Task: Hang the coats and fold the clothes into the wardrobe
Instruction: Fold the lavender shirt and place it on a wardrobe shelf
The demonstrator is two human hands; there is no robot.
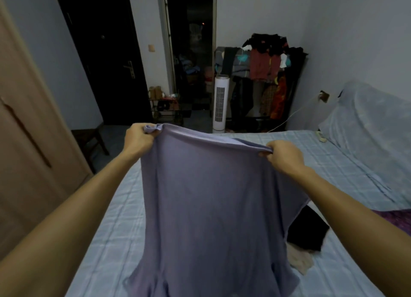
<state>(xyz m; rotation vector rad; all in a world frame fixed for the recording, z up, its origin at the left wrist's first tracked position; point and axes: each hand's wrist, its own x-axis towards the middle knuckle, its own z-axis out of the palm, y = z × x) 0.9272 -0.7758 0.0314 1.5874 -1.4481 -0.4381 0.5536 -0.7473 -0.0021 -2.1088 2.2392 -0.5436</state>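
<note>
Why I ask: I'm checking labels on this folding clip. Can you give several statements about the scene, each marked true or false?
1. The left hand and right hand both grip the purple garment by its top edge. True.
2. A white tower fan stands beyond the bed. True.
3. The purple garment lies folded flat on the bed. False: it hangs open between the two hands, above the bed.
4. The black cloth on the bed lies to the left of the purple garment. False: it lies to the right.
</note>
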